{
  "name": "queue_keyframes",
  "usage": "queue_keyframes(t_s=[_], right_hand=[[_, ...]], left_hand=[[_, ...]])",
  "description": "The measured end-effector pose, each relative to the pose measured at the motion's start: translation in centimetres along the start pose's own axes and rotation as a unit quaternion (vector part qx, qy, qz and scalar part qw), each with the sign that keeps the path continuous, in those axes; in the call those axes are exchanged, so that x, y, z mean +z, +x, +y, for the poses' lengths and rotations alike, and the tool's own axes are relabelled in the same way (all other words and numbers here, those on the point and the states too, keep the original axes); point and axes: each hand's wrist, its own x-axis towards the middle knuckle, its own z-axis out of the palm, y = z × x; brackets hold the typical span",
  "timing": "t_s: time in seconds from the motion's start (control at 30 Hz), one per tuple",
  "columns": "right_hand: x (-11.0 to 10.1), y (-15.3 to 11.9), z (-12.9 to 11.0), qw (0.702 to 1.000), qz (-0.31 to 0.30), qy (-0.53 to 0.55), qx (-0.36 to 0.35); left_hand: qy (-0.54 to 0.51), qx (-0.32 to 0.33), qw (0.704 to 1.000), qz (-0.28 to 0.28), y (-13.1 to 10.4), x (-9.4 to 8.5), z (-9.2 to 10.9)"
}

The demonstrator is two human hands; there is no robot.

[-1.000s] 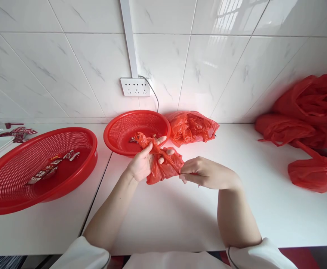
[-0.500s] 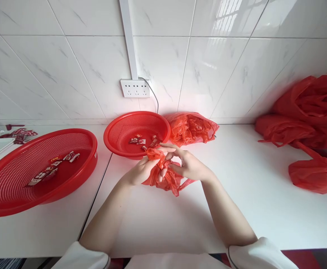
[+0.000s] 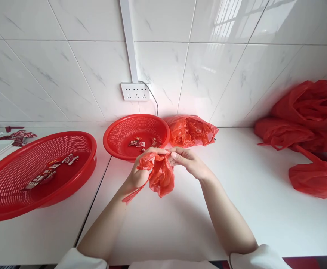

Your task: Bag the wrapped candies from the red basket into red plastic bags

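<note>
A crumpled red plastic bag (image 3: 162,178) hangs between my two hands above the white table, with a thin strip trailing down at its left. My left hand (image 3: 141,170) is closed round the gathered part of the bag. At the bag's upper right edge, my right hand (image 3: 187,160) pinches the plastic between thumb and fingers. Just behind my hands sits a round red basket (image 3: 136,152) with several small wrapped packets (image 3: 141,144) in it. A pile of crumpled red bags (image 3: 193,130) lies to the right of that basket.
A larger red basket (image 3: 80,179) holding several packets stands at the left on the white table (image 3: 163,231). Full red bags (image 3: 316,181) are heaped at the right. Wrappers (image 3: 19,137) lie at the back left. A power socket (image 3: 135,92) is on the tiled wall.
The bag has turned, and its strip now trails left instead of right. My right hand has closed its fingers on the bag's edge. The view has tilted slightly upward.
</note>
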Motion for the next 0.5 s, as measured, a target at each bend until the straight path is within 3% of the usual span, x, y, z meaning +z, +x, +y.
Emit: queue_keyframes(t_s=[0.17,0.37,0.5], right_hand=[[-0.7,0.3,1.1,0.999,0.025,-0.026,-0.001],[-1.3,-0.3,0.2,0.989,0.034,-0.141,0.015],[0.2,0.0,-0.1,0.986,0.061,-0.151,-0.044]], left_hand=[[0.019,-0.013,1.000,-0.006,0.1,-0.3,0.0],[-0.073,0.052,0.985,0.149,1.0,-1.5,0.0],[-0.047,0.021,0.995,0.080,0.8,-1.6,0.2]])
